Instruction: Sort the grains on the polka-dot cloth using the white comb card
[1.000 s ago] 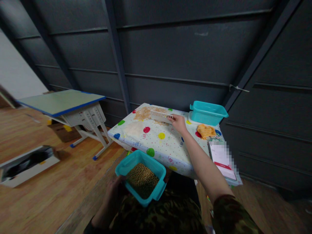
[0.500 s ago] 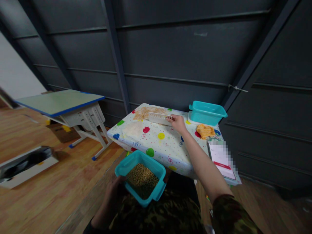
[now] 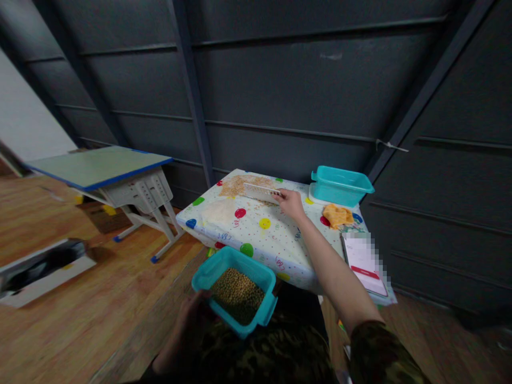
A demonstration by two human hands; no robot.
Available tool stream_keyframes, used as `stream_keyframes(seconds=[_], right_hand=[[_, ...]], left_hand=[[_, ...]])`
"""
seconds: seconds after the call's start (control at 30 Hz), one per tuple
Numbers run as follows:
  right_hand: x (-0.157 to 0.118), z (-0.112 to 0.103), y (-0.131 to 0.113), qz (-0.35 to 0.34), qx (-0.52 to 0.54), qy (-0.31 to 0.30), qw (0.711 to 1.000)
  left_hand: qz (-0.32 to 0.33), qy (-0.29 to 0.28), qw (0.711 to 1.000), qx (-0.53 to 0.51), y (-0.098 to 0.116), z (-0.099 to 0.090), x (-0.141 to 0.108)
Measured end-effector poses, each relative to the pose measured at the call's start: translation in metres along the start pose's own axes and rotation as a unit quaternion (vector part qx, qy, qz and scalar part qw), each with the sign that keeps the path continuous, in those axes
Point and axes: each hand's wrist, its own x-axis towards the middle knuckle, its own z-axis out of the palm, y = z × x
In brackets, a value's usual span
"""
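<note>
Over patterned cloth, the outstretched right hand grasps a white piece.

Your left hand grips a teal tub of beans below the table edge. Your right hand holds a white plastic panel beside loose grain on the patterned tablecloth. A yellow cloth lies near your phone.
</note>
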Motion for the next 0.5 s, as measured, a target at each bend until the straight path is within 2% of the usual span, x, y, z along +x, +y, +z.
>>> stream_keyframes(seconds=[0.17,0.5], right_hand=[[-0.002,0.004,-0.003,-0.017,-0.031,-0.032,0.999],[-0.009,0.016,-0.006,-0.033,-0.021,-0.042,0.998]], left_hand=[[0.011,0.009,0.999,-0.032,-0.009,0.003,0.004],[0.022,0.026,0.998,-0.049,-0.025,0.000,0.012]])
